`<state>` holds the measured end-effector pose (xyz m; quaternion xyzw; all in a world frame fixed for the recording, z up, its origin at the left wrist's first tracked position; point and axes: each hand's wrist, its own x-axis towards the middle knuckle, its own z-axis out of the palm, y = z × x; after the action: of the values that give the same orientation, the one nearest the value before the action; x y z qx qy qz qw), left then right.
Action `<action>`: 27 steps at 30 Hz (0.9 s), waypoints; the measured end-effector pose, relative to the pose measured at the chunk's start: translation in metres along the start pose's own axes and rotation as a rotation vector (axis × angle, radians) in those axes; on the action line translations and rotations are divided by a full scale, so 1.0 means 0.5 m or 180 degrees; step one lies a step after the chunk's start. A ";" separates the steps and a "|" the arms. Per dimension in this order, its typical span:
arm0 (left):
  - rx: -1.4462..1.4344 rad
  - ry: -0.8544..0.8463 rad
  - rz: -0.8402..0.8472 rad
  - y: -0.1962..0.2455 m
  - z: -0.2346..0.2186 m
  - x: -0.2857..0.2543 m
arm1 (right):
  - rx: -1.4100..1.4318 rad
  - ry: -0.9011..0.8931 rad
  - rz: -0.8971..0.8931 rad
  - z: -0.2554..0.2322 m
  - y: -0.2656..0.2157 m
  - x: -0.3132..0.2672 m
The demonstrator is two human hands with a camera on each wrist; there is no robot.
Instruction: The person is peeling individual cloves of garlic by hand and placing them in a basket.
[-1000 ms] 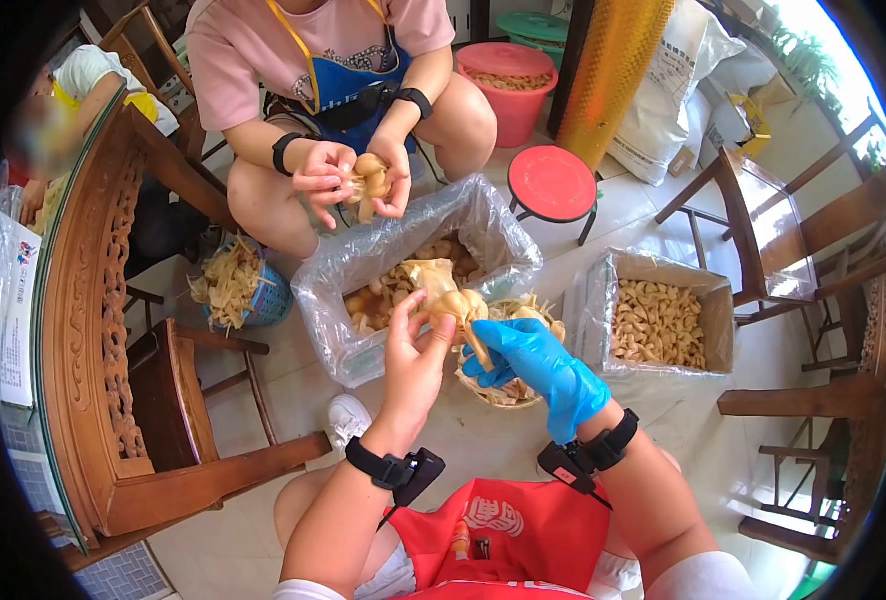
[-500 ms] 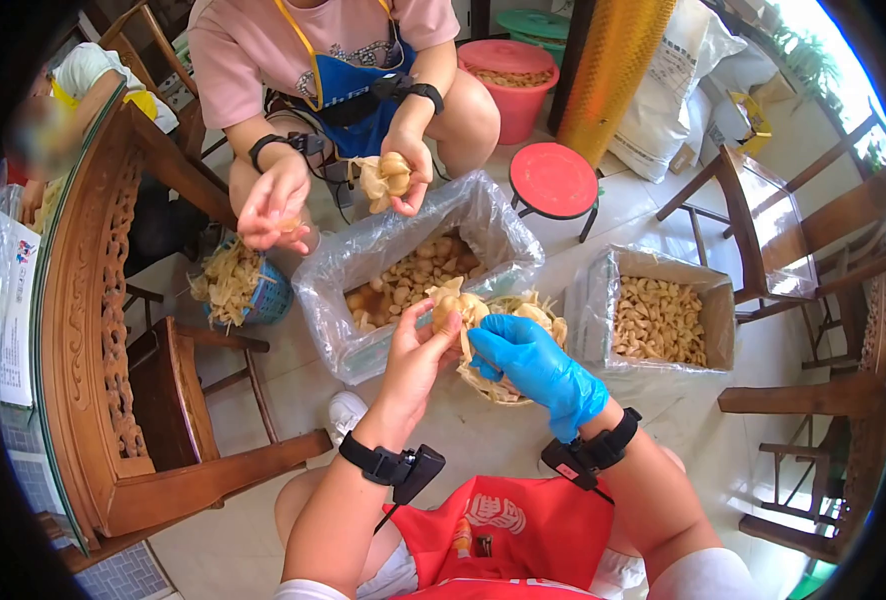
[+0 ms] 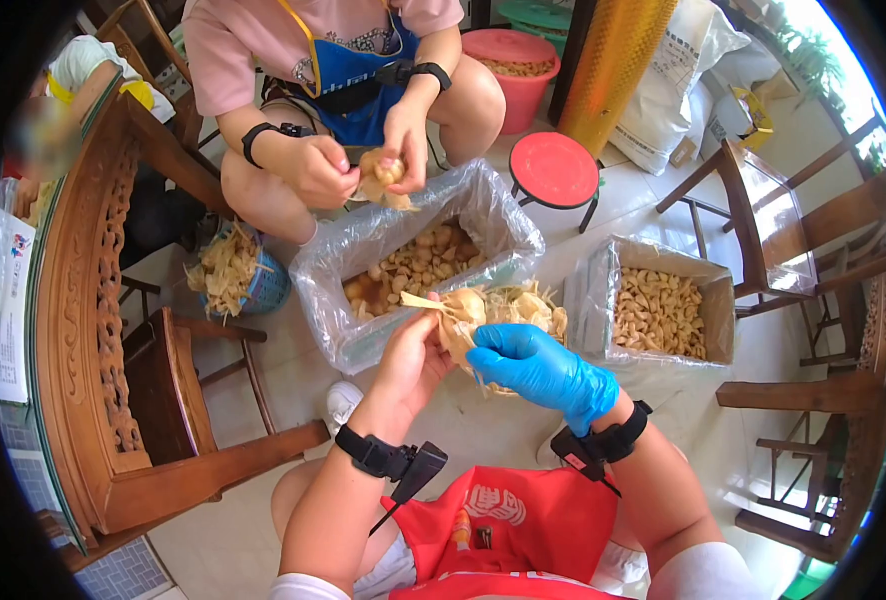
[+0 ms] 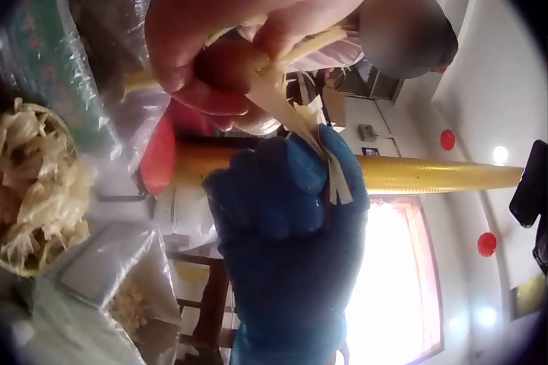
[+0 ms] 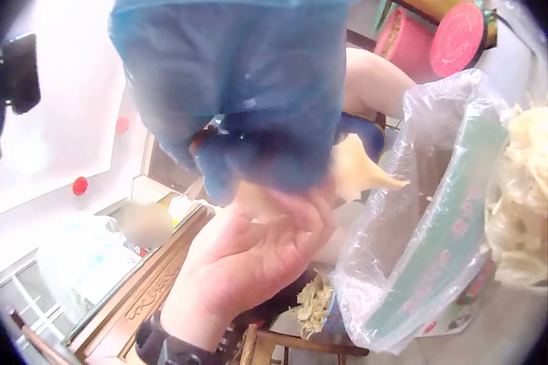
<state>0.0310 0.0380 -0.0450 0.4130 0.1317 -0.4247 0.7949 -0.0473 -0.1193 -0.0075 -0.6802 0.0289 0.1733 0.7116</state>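
Note:
My bare left hand holds a garlic bulb with papery skin, its dry stalk pointing left in the head view. On the right, my blue-gloved hand is close against the bulb with curled fingers. In the left wrist view, the glove's thumb and forefinger pinch a pale strip of garlic skin. The glove hides much of the bulb in the right wrist view. Just beyond and below the hands, a round basket heaped with loose garlic skins is partly covered.
A plastic-lined box of peeled cloves stands ahead, another lined box of cloves at right. Across from me a person in a blue apron handles another bulb. A blue basket holds skins; a red stool stands beyond.
The bulb has turned in my left hand, and its stalk now points left. My gloved fingers have curled in tighter. The other person's hands parted, then came back together at their bulb.

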 end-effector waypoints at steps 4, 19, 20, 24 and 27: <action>0.0196 0.0106 0.0396 0.019 0.013 -0.004 | -0.0074 0.0355 0.0115 -0.006 -0.003 -0.005; -0.0311 0.0098 0.0476 0.013 0.029 -0.005 | -0.1027 0.0732 0.0367 -0.078 -0.028 -0.048; -0.0314 0.0096 0.0473 0.009 0.030 -0.004 | -0.1028 0.0734 0.0370 -0.080 -0.030 -0.048; 0.0228 0.0166 0.0898 -0.001 0.038 -0.003 | -0.1824 0.1358 -0.0024 -0.072 -0.008 -0.037; 0.0578 0.0373 0.1036 -0.006 0.044 -0.001 | -0.2168 0.2098 -0.0888 -0.044 -0.005 -0.016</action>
<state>0.0255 0.0206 -0.0328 0.5228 0.0705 -0.2759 0.8035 -0.0498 -0.1427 -0.0046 -0.8902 0.1029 -0.1483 0.4182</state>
